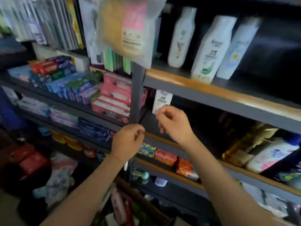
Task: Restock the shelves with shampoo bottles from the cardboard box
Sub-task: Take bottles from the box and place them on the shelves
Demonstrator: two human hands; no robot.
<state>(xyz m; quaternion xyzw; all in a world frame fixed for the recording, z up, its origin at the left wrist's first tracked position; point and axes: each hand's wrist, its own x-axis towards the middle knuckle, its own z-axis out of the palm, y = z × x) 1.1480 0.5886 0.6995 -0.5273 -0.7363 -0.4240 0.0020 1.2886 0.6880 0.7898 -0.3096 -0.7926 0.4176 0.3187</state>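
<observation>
- The left hand is raised at mid-frame, back of the hand toward the camera, fingers curled loosely inward with nothing visibly held (the blur hides the fingertips).
- A thin red thread circles the left wrist.
- The right hand is slightly higher and further forward, its thumb and forefinger pinched together at the tip.
- Both forearms are bare and rise from the lower edge, converging toward the centre.
</observation>
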